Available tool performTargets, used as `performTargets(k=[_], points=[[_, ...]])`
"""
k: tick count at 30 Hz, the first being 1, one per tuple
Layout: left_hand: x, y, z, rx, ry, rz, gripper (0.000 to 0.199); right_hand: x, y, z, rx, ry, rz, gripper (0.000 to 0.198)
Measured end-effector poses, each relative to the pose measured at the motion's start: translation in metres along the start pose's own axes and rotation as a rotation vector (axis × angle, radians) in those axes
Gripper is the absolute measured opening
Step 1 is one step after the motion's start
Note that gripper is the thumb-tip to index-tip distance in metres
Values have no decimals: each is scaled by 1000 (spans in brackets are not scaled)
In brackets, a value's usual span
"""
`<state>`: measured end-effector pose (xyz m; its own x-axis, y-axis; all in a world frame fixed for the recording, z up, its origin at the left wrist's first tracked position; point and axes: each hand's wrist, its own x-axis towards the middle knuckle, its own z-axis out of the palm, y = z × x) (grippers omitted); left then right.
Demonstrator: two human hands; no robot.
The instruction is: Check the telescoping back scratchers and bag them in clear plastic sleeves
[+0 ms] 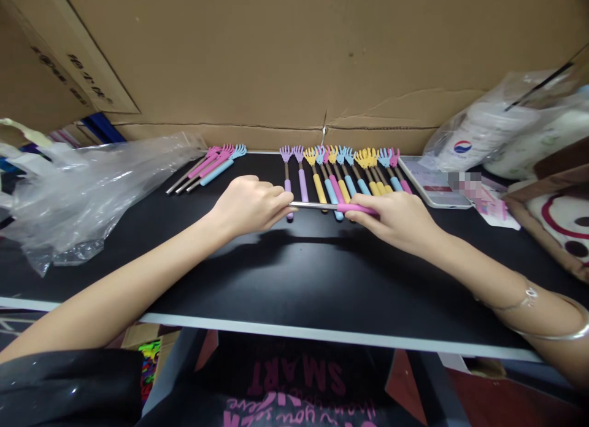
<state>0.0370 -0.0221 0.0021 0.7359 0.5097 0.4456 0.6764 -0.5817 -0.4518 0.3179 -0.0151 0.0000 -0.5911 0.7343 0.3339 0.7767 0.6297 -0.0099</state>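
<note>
Brown cardboard (257,59) is walling off the back of a black tabletop (294,280), and a clear plastic bag (96,194) is lying along its left side. At the right, a phone (432,181) is resting near a bagged cup (483,135). Between these, a row of claw-headed sticks (350,185) in purple, yellow, blue and pink is lining the back, while three separate sticks (209,167), two pink and one blue, are lying to the left with bare metal showing below their coloured sleeves.

One pink-sleeved stick (317,205) is hanging roughly level above the tabletop, spanning the two hands. The right hand (396,221) is pinching the pink sleeve, and the left hand (251,206) is wrapping the other end, so both grips are clamped on it. Because the left fist is covering that end, I cannot tell what is sitting inside.

Judging from this, the step in hand is working a single stick from both ends; the next move seems to be calling for firm grips, with any force running straight along the shaft.
</note>
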Motion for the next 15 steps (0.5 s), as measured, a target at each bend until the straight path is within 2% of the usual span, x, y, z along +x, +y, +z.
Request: performTargets(k=[6,15], points=[[1,1,-1,-1,-13,20,40,3,-1,-4,238,-183,60,41],[0,4,3,-19,-40,9,40,3,-1,-4,155,-153,78,43]])
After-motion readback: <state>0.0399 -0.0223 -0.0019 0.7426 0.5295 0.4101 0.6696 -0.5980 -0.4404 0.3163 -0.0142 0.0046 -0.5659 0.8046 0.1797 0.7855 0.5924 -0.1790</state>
